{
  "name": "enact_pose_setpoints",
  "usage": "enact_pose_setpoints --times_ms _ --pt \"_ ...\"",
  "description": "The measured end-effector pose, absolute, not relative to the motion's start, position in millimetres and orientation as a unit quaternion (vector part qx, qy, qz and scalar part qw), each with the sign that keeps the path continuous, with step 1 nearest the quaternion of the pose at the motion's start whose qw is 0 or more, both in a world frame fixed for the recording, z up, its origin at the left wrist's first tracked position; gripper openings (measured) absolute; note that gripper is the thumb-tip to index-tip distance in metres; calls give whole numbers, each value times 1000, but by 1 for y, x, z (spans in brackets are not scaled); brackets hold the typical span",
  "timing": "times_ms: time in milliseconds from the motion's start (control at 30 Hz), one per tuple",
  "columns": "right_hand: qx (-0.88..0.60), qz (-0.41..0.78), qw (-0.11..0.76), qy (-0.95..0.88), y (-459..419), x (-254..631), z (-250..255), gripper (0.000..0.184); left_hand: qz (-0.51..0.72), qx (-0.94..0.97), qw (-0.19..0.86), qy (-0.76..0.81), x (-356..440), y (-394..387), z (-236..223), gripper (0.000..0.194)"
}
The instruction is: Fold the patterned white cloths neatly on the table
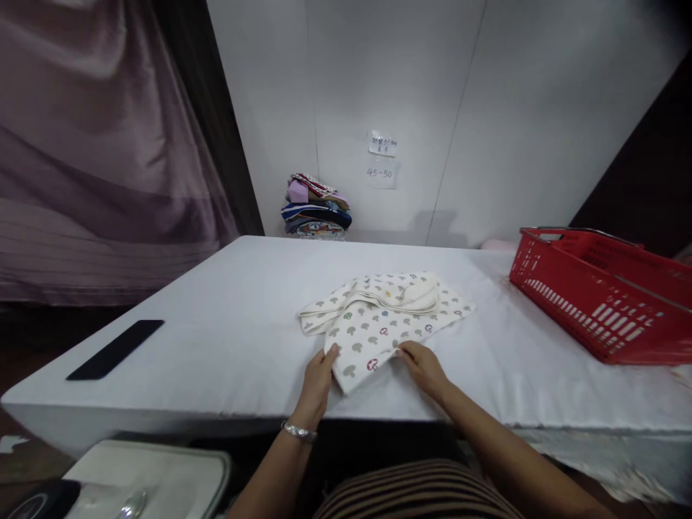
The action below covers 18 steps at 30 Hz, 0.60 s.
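A white cloth garment [373, 328] printed with grey mushroom shapes and a few coloured ones lies crumpled and partly folded over itself on the white-covered table [216, 303]. At its near left edge my left hand [318, 375] pinches the fabric between thumb and fingers. My right hand [423, 366] grips the near edge further right, its fingertips closed on the cloth. Between the hands a corner of the cloth points toward me. What kind of garment it is cannot be made out.
A red plastic basket [621, 303] stands at the table's right. Folded clothes [316, 207] are stacked at the back against the wall. A flat black strip [116, 351] lies near the left edge. Below, at front left, is a white lidded surface [151, 476].
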State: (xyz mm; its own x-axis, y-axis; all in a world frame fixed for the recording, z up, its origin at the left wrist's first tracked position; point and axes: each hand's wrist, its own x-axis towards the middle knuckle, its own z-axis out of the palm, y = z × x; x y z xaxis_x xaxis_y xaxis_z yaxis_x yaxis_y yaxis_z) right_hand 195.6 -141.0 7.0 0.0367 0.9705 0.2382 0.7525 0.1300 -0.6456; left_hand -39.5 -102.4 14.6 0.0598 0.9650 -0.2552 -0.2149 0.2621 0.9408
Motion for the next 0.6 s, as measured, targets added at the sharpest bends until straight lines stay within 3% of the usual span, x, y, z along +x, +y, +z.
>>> enact_pose_setpoints --times_ms 133,233,400,600 --pt "-667 99 387 -629 -178 238 22 29 298 591 551 508 -35 -112 10 41" --pt "-683 106 362 -625 -204 260 18 28 182 707 478 487 -28 -125 11 44" --pt "-684 180 307 -637 -224 262 2 22 223 759 371 487 -27 -126 34 47" --pt "-678 176 410 -584 -201 265 2 27 271 804 252 465 -15 -99 48 21"
